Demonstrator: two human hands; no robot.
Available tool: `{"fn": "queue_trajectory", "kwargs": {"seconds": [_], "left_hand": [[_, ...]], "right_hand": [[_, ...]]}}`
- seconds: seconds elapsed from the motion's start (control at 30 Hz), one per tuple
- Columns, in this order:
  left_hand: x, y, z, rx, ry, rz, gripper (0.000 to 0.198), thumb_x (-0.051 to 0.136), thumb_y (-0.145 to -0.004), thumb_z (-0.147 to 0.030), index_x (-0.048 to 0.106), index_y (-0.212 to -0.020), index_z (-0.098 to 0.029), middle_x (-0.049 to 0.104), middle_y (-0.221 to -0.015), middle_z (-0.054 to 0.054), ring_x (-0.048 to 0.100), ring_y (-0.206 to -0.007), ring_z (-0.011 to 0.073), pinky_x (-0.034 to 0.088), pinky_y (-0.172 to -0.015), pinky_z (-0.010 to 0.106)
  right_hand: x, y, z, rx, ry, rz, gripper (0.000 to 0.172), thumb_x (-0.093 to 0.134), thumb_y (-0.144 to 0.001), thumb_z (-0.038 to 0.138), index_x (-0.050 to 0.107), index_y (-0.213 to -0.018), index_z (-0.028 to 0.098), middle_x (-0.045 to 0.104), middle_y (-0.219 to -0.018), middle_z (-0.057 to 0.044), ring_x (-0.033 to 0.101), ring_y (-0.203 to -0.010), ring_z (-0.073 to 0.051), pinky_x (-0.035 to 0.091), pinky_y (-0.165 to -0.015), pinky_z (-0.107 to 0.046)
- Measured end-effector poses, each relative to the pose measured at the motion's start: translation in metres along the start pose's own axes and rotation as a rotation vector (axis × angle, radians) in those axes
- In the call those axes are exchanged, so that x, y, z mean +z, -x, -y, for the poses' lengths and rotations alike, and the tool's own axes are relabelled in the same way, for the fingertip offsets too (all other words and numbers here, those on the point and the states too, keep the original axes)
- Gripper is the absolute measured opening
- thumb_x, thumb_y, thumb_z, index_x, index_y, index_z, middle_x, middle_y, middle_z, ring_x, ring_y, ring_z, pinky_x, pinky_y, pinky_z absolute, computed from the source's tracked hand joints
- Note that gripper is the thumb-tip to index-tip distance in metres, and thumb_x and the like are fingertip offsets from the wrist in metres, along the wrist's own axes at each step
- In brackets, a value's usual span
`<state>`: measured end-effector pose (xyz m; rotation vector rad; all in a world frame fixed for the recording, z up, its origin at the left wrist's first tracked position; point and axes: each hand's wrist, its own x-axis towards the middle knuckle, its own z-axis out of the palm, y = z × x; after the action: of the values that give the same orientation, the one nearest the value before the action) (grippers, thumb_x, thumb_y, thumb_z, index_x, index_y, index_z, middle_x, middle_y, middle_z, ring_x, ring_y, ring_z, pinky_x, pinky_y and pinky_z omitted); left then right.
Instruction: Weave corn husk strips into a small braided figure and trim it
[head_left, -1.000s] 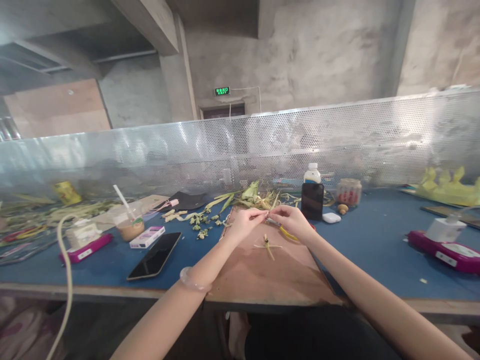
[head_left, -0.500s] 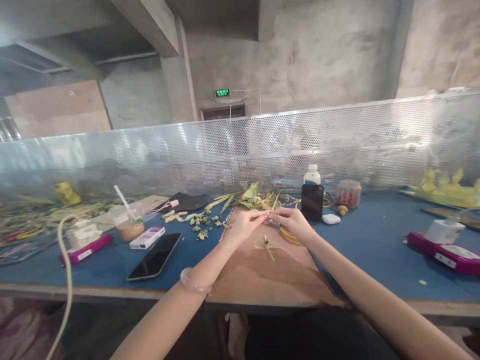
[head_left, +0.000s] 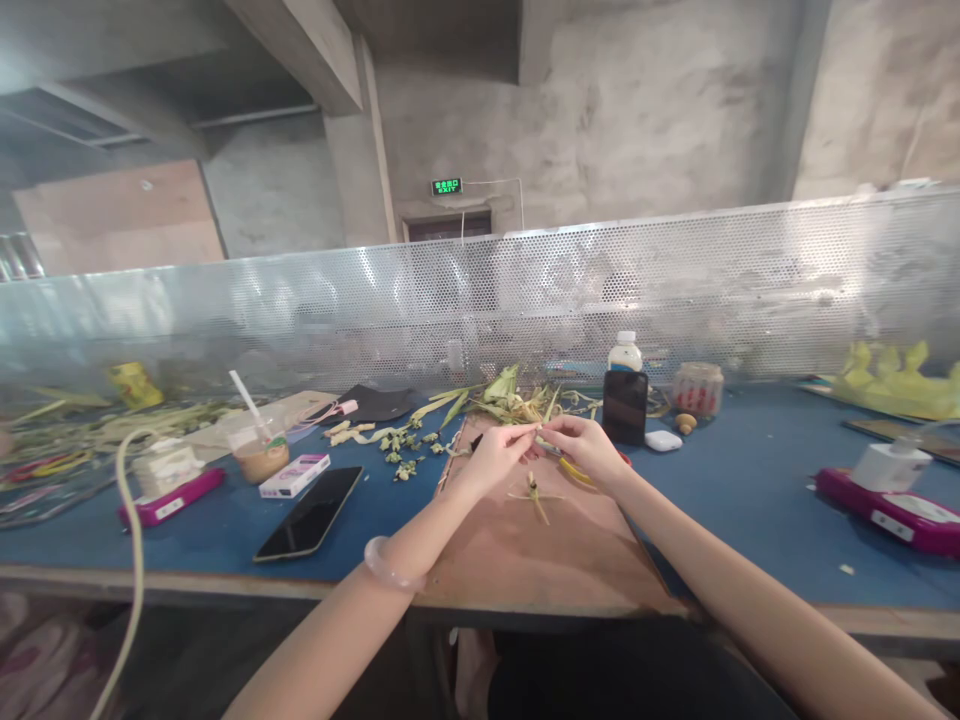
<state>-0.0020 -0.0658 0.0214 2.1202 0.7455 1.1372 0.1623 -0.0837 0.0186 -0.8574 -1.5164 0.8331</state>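
My left hand and my right hand meet over the far end of a brown board. Both pinch a thin pale leaf strip between their fingertips. A yellow-handled tool lies under my right hand; whether the hand grips it is unclear. A small folded leaf piece lies on the board just below the hands. A pale bangle sits on my left wrist.
A heap of green and dry leaves lies behind the board. A black phone lies flat at the left, another phone stands by a bottle and jar. A drink cup, pink devices and a perforated metal screen surround the blue table.
The hands have drawn slightly closer together over the board and shifted a little. The folded piece on the board has not moved.
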Motion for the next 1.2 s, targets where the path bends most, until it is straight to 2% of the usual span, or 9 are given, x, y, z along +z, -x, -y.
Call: {"fn": "queue_trajectory", "kwargs": {"seconds": [0.13, 0.23, 0.37, 0.5, 0.6, 0.73, 0.9, 1.03, 1.2], "left_hand": [[-0.002, -0.004, 0.013, -0.22, -0.108, 0.054, 0.061, 0.024, -0.084, -0.056, 0.066, -0.087, -0.012, 0.064, -0.061, 0.007, 0.055, -0.048, 0.0129, 0.041, -0.042, 0.021], [-0.003, -0.004, 0.02, -0.346, -0.153, 0.206, 0.062, 0.032, -0.078, -0.063, 0.064, -0.07, -0.011, 0.06, -0.05, 0.005, 0.052, -0.039, 0.0116, 0.036, -0.036, 0.019], [-0.002, -0.001, 0.022, -0.453, -0.187, 0.435, 0.038, 0.061, -0.065, -0.048, 0.062, -0.075, -0.012, 0.062, -0.052, 0.003, 0.055, -0.04, 0.0121, 0.037, -0.036, 0.018], [-0.006, 0.001, 0.019, -0.475, -0.159, 0.514, 0.027, 0.063, -0.065, -0.029, 0.06, -0.088, -0.014, 0.064, -0.059, 0.003, 0.059, -0.049, 0.0131, 0.042, -0.041, 0.019], [-0.012, 0.0, 0.015, -0.415, -0.031, 0.515, 0.029, 0.062, -0.067, -0.028, 0.059, -0.093, -0.015, 0.066, -0.068, 0.004, 0.062, -0.059, 0.0153, 0.046, -0.048, 0.022], [-0.02, -0.004, 0.011, -0.297, 0.219, 0.424, 0.032, 0.066, -0.066, -0.034, 0.059, -0.091, -0.014, 0.066, -0.083, 0.008, 0.062, -0.072, 0.0167, 0.048, -0.06, 0.027], [-0.023, -0.005, 0.007, -0.255, 0.479, 0.337, 0.036, 0.066, -0.069, -0.034, 0.057, -0.096, -0.012, 0.064, -0.09, 0.011, 0.06, -0.071, 0.0148, 0.045, -0.065, 0.029], [-0.021, -0.005, 0.008, -0.267, 0.538, 0.229, 0.043, 0.067, -0.07, -0.03, 0.05, -0.107, -0.015, 0.064, -0.086, 0.009, 0.056, -0.064, 0.0109, 0.039, -0.059, 0.023], [-0.018, -0.006, 0.008, -0.244, 0.534, 0.169, 0.034, 0.068, -0.068, -0.031, 0.05, -0.092, -0.014, 0.064, -0.082, 0.007, 0.054, -0.062, 0.0105, 0.036, -0.058, 0.023]], "right_hand": [[-0.006, -0.003, -0.004, -0.008, 0.083, -0.054, 0.027, 0.064, -0.065, 0.041, 0.059, -0.068, 0.014, 0.05, -0.054, 0.004, 0.035, -0.043, -0.006, 0.025, -0.043, -0.021], [-0.009, -0.005, -0.005, -0.023, 0.127, -0.067, 0.027, 0.063, -0.065, 0.041, 0.058, -0.068, 0.014, 0.051, -0.056, 0.003, 0.039, -0.047, -0.007, 0.028, -0.046, -0.022], [-0.01, -0.008, -0.009, -0.057, 0.176, -0.052, 0.026, 0.065, -0.064, 0.039, 0.059, -0.066, 0.014, 0.053, -0.06, 0.001, 0.044, -0.054, -0.009, 0.033, -0.051, -0.022], [-0.01, -0.011, -0.014, -0.078, 0.216, -0.058, 0.025, 0.063, -0.066, 0.038, 0.058, -0.067, 0.014, 0.054, -0.06, 0.001, 0.045, -0.055, -0.01, 0.034, -0.052, -0.023], [-0.012, -0.01, -0.012, -0.087, 0.238, -0.093, 0.024, 0.061, -0.068, 0.038, 0.058, -0.068, 0.014, 0.053, -0.06, 0.001, 0.044, -0.053, -0.01, 0.033, -0.051, -0.023], [-0.016, -0.007, -0.002, -0.127, 0.285, -0.132, 0.021, 0.06, -0.069, 0.035, 0.058, -0.069, 0.014, 0.053, -0.062, 0.0, 0.045, -0.056, -0.011, 0.035, -0.053, -0.024], [-0.021, -0.003, 0.008, -0.19, 0.421, -0.058, 0.019, 0.057, -0.072, 0.033, 0.057, -0.068, 0.015, 0.053, -0.06, 0.0, 0.043, -0.054, -0.011, 0.035, -0.053, -0.024], [-0.022, -0.002, 0.007, -0.238, 0.505, 0.048, 0.02, 0.055, -0.075, 0.035, 0.058, -0.07, 0.015, 0.053, -0.061, 0.0, 0.043, -0.054, -0.011, 0.035, -0.053, -0.024], [-0.019, -0.004, -0.001, -0.316, 0.571, 0.064, 0.016, 0.056, -0.073, 0.032, 0.059, -0.069, 0.017, 0.05, -0.061, 0.002, 0.043, -0.056, -0.011, 0.035, -0.053, -0.023]]}}
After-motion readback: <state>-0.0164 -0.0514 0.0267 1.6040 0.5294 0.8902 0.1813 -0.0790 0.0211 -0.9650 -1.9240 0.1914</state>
